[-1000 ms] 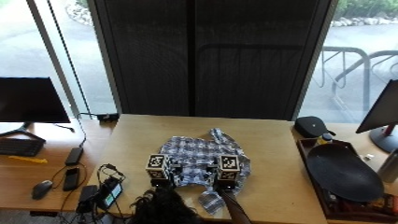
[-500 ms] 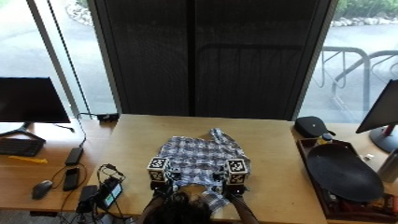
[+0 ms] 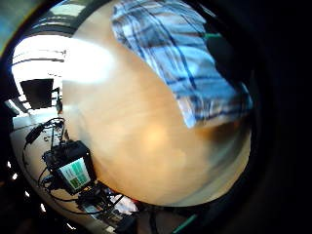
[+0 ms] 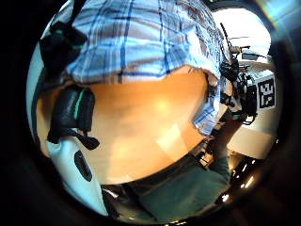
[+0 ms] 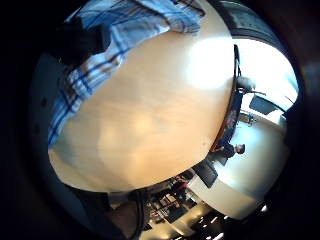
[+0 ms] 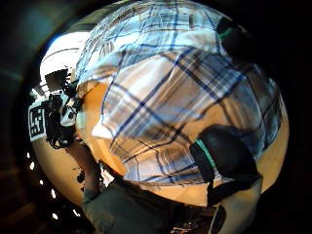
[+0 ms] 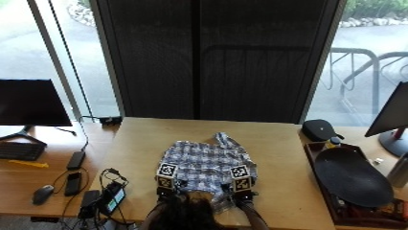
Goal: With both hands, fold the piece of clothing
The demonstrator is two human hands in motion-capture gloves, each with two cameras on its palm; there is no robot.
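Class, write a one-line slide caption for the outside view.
Person at a wooden table with both gloved hands on the near edge of a blue plaid shirt, ready to fold.

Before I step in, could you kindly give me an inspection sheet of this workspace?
Surface: wooden table.
Job's things: blue-and-white checked shirt lying rumpled mid-table.
Clutter: phone, mouse, keyboard on the left desk; black oval tray on the right.
Grippers: left hand and right hand at the shirt's near edge; black fingertips pinch cloth.
Cables: tangle by a small screen.
Surroundings: monitor, dark blind, windows.
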